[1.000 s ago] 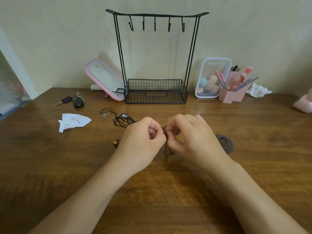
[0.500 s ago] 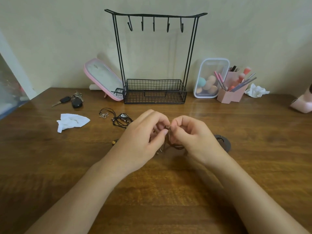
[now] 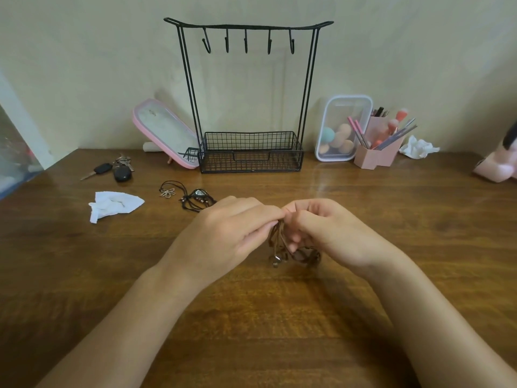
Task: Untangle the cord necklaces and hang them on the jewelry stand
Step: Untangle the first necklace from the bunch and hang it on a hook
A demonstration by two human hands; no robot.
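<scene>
A tangled brown cord necklace (image 3: pixel 279 245) hangs between my two hands above the middle of the wooden table. My left hand (image 3: pixel 229 233) pinches its top from the left, and my right hand (image 3: pixel 327 231) pinches it from the right, fingers curled round the cords. A small metal clasp dangles at the bottom of the bundle. Two black cord necklaces lie on the table further left: one with a flower pendant (image 3: pixel 167 191) and one with a beaded pendant (image 3: pixel 197 200). The black wire jewelry stand (image 3: pixel 249 26) stands at the back against the wall, its several hooks bare.
A set of keys (image 3: pixel 117 169) and a crumpled white tissue (image 3: pixel 114 205) lie at the left. A pink mirror (image 3: pixel 165 133) leans beside the stand. A clear box of sponges (image 3: pixel 342 127), a pink brush holder (image 3: pixel 377 149) and another tissue (image 3: pixel 418 147) stand at the back right.
Both hands have shifted slightly and lifted the brown cord bundle, and the fingers have reworked their pinch on it. The dark round pendant seen beside my right hand is now hidden.
</scene>
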